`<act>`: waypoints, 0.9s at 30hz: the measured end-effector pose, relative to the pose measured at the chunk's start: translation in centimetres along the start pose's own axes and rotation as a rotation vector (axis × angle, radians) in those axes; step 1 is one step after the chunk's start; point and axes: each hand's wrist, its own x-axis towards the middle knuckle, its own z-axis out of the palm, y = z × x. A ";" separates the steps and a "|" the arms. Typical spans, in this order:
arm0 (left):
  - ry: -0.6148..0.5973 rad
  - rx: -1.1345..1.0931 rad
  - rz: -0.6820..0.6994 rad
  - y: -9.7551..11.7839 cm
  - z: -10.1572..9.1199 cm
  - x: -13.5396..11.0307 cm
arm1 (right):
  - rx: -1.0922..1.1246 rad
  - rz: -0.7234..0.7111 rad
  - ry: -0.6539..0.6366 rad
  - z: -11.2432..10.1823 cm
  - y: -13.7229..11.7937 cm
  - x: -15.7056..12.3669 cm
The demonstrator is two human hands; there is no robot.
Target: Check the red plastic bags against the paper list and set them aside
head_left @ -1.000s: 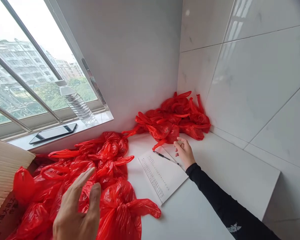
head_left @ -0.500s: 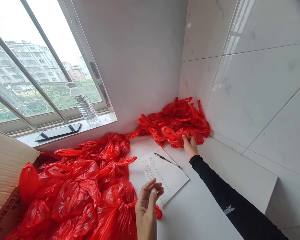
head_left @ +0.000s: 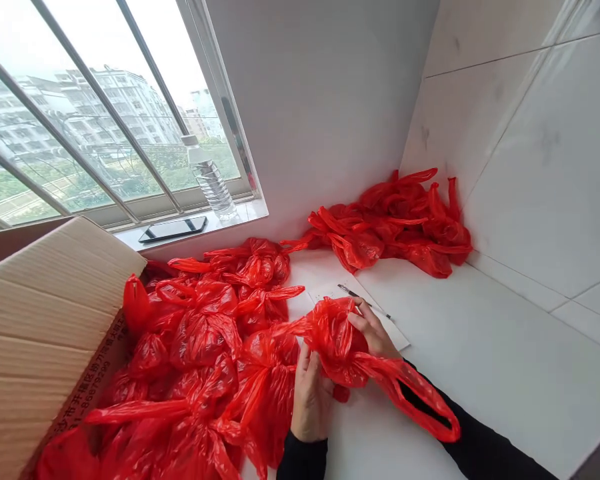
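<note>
A knotted red plastic bag (head_left: 337, 337) is held between my two hands above the white surface. My left hand (head_left: 311, 397) supports it from below and the left, with its fingers partly behind the plastic. My right hand (head_left: 375, 330) grips its right side, and a long handle loop of the bag trails across my right forearm. What the bag contains cannot be made out. Beneath it lie a sheet of paper (head_left: 403, 339) with writing and a black pen (head_left: 363, 300), both partly covered.
A big heap of knotted red bags (head_left: 200, 347) fills the left side beside an open cardboard box (head_left: 55, 320). Another pile of red bags (head_left: 390, 223) sits in the wall corner. On the windowsill are a phone (head_left: 174, 229) and a water bottle (head_left: 213, 180).
My right hand has come back from the corner pile with a red bag, now in both hands. My left hand, earlier raised with nothing in it, has met the bag. The view has turned left.
</note>
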 end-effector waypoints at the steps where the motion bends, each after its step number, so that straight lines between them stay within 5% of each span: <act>1: 0.036 0.020 0.009 -0.1 -0.2 0.0 | -0.004 -0.007 -0.023 0.0 0.2 -0.1; 5: 0.121 0.072 0.080 0.1 -0.6 0.2 | -0.040 -0.062 -0.049 -0.4 0.0 -0.3; 10: 0.157 0.051 0.146 1.0 -0.2 0.6 | 0.025 0.038 -0.106 -0.7 -0.7 -0.3; 16: 0.169 -0.025 0.089 1.6 0.1 0.1 | 0.034 0.097 -0.056 -1.2 -0.5 -0.1; 20: 0.095 0.132 0.089 1.7 0.2 0.0 | 0.137 0.173 -0.011 -1.7 0.3 0.1; 27: 0.158 0.187 0.198 1.5 -0.4 0.4 | 0.140 0.168 -0.059 -1.3 0.1 0.0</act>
